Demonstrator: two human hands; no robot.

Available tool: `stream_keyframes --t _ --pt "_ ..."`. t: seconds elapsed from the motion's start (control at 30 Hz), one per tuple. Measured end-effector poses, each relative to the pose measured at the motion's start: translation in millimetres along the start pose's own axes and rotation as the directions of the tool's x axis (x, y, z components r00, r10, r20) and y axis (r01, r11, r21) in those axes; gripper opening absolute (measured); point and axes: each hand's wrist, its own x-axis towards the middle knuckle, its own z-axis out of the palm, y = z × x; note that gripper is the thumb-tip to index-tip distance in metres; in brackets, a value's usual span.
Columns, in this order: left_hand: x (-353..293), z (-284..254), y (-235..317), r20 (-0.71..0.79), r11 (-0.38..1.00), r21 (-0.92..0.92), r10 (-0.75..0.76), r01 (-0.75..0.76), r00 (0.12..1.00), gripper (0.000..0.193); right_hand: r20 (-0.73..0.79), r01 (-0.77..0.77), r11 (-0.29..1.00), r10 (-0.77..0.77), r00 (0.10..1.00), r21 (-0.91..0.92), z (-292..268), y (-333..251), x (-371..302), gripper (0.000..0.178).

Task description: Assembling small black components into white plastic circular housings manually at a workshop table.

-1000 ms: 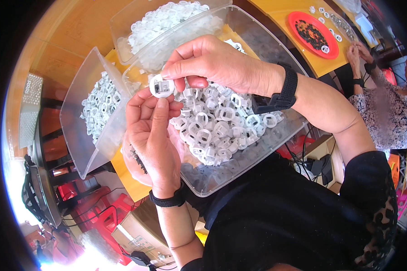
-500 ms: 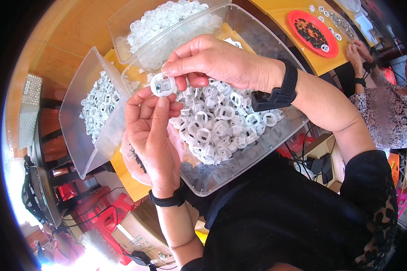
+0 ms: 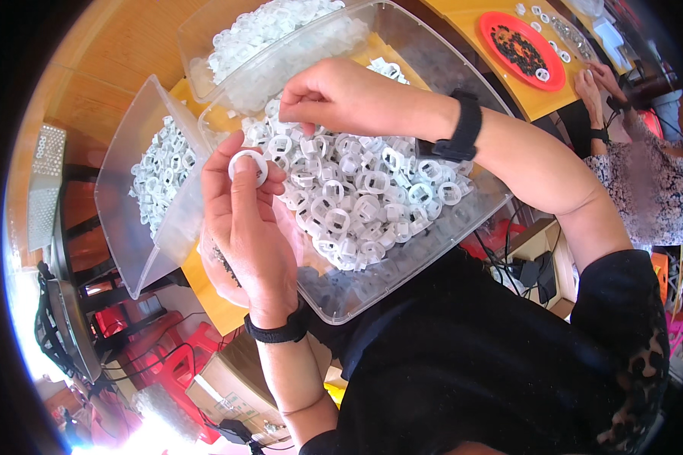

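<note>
A small round white plastic part [image 3: 259, 171] with a cut-out in its middle is pinched between the thumb and fingers of my left hand [image 3: 243, 220]. The thumb lies across its face and covers some of it. My right hand [image 3: 330, 97], apart from the left, hovers over the far side of a large clear plastic bin [image 3: 402, 292]. Its fingers are curled in, and whether anything small is between them is hidden. Beneath it is a heap of similar white plastic parts [image 3: 368, 208]. A pink translucent bowl [image 3: 218, 277] with small dark pieces sits behind my left hand.
Two more clear bins hold white parts, one at the left [image 3: 114, 189] and one at the back [image 3: 193, 72]. A red plate [image 3: 484, 38] of small black pieces lies on a table at the far right, near another person's hands [image 3: 593, 87]. Cardboard boxes [image 3: 228, 383] and cables are below.
My right hand has let go of the round part and moved slightly right, away from it. The left hand has drawn the part a little left and nearer, its thumb now over the face.
</note>
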Motion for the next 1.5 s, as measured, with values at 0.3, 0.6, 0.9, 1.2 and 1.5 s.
stream_keyframes --t 0.3,0.6,0.9,1.2,1.5 --pt "2.1 -8.8 -1.7 0.057 0.992 -0.122 0.028 -0.021 0.998 0.022 0.105 0.029 0.858 0.029 0.994 -0.512 30.0 47.5 -13.5 0.022" --pt "-2.5 -1.5 4.7 -0.025 0.998 -0.069 0.004 -0.006 1.0 0.026 0.081 -0.048 0.977 0.032 0.996 0.207 -1.6 4.9 5.0 0.033" --pt "-1.2 -0.1 2.0 0.014 0.997 -0.074 0.016 -0.015 1.0 0.019 0.185 -0.101 0.85 0.004 0.983 0.517 -4.5 -1.7 1.1 0.032" --pt "-1.2 -4.3 -2.0 0.057 0.988 -0.155 0.029 -0.02 0.998 0.016 0.213 -0.071 0.887 -0.031 0.977 0.455 -5.5 -5.6 0.6 0.031" --pt "-2.6 -4.2 -1.4 0.058 0.992 -0.126 0.017 -0.01 0.998 0.015 0.239 -0.096 0.881 -0.02 0.971 0.464 -6.0 -4.9 0.6 0.031"
